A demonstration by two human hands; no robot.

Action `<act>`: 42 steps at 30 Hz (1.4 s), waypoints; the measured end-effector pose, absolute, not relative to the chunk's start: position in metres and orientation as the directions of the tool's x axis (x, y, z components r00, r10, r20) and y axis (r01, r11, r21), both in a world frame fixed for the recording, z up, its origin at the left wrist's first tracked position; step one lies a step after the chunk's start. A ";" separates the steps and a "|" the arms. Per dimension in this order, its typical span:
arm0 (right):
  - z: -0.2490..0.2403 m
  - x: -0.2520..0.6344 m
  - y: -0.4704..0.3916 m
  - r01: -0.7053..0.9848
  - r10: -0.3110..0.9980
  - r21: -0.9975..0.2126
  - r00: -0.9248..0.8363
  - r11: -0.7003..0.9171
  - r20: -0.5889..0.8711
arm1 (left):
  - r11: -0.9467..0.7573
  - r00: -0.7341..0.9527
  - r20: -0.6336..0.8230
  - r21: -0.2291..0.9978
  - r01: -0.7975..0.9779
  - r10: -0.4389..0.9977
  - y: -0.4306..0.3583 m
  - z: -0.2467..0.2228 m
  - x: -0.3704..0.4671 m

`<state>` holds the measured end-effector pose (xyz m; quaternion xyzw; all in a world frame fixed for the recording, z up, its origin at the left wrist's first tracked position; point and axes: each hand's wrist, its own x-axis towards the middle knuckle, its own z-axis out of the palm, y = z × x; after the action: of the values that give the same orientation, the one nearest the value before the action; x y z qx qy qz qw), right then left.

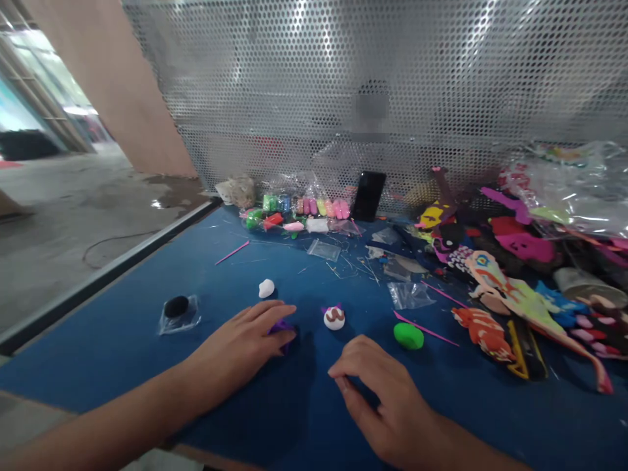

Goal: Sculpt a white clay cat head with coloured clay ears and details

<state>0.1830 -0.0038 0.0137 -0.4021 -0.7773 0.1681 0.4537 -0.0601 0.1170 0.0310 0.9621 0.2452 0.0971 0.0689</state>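
Work surface was a blue table [122, 340], felt-like, littered with thin scraps and slivers. Behind it stood a perforated metal screen [392, 85]; to the left the table edge gave onto a bare concrete floor [73, 209] and a tan wall [112, 78].

Left hand [245, 340] lay flat, palm down, fingers pressing on a purple clay piece [283, 329] against the table — not clenched, the clay only partly showing under the fingertips. Right hand [377, 392] rested near the front edge, fingers loosely curled, holding nothing I could make out.

Between and just beyond the hands: a small white clay figure [334, 318] with brown marks and purple ears, and a green clay lump [408, 335] beside a pink stick [426, 329]. A white lump [266, 288] and a black lump in a clear bag [177, 309] lay further left.

Along the screen — packets of coloured clay [304, 209] and a dark phone [369, 195] propped upright. Right side was heaped with coloured foam cutouts [510, 288].
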 end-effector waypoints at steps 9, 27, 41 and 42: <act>0.012 0.191 -0.004 0.608 0.809 -0.569 -0.229 0.554 0.542 | -0.871 0.850 0.187 0.110 0.479 0.492 0.153 0.081 -0.092; 0.009 0.199 -0.004 0.648 0.865 -0.580 -0.295 0.493 0.406 | -0.245 0.210 0.188 0.185 0.952 0.959 0.138 0.038 -0.167; 0.009 0.196 -0.004 0.713 0.868 -0.525 -0.249 0.465 0.429 | -0.449 0.405 0.265 0.133 0.884 0.875 0.207 0.071 -0.141; 0.009 0.196 -0.003 0.719 0.868 -0.517 -0.252 0.464 0.429 | -0.481 0.445 0.235 0.126 0.868 0.864 0.214 0.070 -0.134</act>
<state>0.1960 -0.0033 0.0091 -0.5061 -0.7838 0.1079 0.3432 -0.1343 0.2143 0.0703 0.8499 0.5095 0.1344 -0.0063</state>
